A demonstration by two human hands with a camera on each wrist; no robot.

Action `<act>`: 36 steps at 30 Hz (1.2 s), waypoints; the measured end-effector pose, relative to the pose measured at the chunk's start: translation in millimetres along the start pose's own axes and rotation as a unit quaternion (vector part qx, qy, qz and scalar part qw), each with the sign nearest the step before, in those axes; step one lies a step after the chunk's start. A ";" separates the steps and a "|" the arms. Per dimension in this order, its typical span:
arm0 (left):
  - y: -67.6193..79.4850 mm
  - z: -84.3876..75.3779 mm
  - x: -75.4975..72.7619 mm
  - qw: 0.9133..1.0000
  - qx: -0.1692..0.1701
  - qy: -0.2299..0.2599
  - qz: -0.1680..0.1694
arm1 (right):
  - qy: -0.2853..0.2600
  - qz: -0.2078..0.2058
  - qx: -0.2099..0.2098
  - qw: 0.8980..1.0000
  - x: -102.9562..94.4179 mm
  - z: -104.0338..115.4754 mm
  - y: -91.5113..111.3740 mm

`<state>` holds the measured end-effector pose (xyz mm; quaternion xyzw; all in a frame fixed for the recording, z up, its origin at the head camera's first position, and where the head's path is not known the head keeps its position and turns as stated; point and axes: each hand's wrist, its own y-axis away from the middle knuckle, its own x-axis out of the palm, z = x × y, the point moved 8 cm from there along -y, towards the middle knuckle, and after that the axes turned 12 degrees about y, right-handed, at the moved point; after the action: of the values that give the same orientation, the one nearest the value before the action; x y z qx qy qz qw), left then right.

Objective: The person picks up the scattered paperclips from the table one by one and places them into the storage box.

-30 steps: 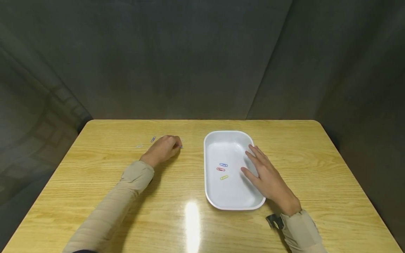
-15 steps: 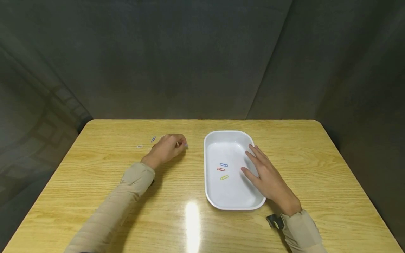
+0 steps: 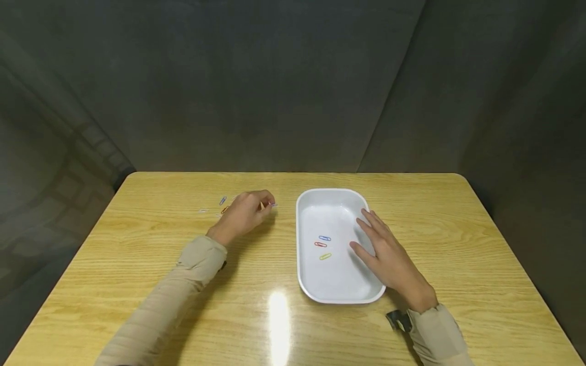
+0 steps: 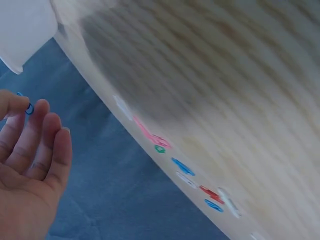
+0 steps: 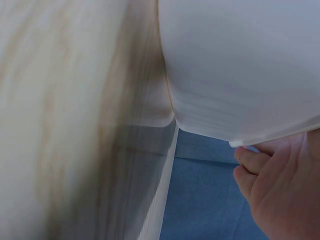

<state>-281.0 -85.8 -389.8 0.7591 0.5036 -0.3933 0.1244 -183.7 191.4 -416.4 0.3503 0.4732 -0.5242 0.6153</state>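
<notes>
Between thumb and fingers, my left hand (image 3: 242, 216) pinches a blue paper clip (image 4: 30, 108), held above the table to the left of the white tray (image 3: 298, 244). Spread fingers of my right hand (image 3: 391, 262) lie over the tray's right rim; the right wrist view shows that hand (image 5: 285, 185) against the rim from outside. Inside the tray lie a blue paper clip (image 3: 324, 238), a red paper clip (image 3: 320, 245) and a yellow paper clip (image 3: 325, 256). Other paper clips lie on the table behind my left hand, partly hidden by it in the head view.
The loose group includes a pink clip (image 4: 145, 131), a green clip (image 4: 159, 149), a red clip (image 4: 211, 194) and several blue and white ones. They lie on the wooden table (image 3: 256, 274). A dark curtain (image 3: 256, 91) hangs behind the table.
My left hand has moved right and slightly away, toward the tray, carrying the blue paper clip. More loose clips show behind it. My right hand stays at the tray's rim.
</notes>
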 end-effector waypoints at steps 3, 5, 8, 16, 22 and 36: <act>-0.6 -6.3 -0.5 1.000 0.006 -0.003 -0.004 | -0.002 0.002 0.001 1.000 -0.4 0.1 0.0; -1.2 -12.1 -1.1 1.000 0.012 -0.004 -0.008 | -0.004 0.001 0.000 1.000 -1.0 0.1 0.0; -2.4 -20.8 -1.2 1.000 0.022 -0.003 -0.015 | -0.003 -0.003 -0.007 1.000 -2.5 0.3 0.1; -3.6 -37.6 4.1 0.999 0.044 0.005 -0.018 | -0.004 -0.004 -0.009 1.000 -4.1 0.0 0.4; -4.9 -50.8 9.8 0.998 0.063 -0.008 -0.017 | -0.004 0.000 -0.004 1.000 -4.0 -1.0 0.7; -2.3 -76.4 28.7 0.996 0.092 -0.001 0.001 | -0.006 -0.005 0.002 1.000 -5.6 -1.6 1.4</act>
<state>-241.7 -20.8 -359.7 0.7672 0.4646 -0.4388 0.0544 -182.8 194.8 -411.7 0.3464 0.4696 -0.5304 0.6150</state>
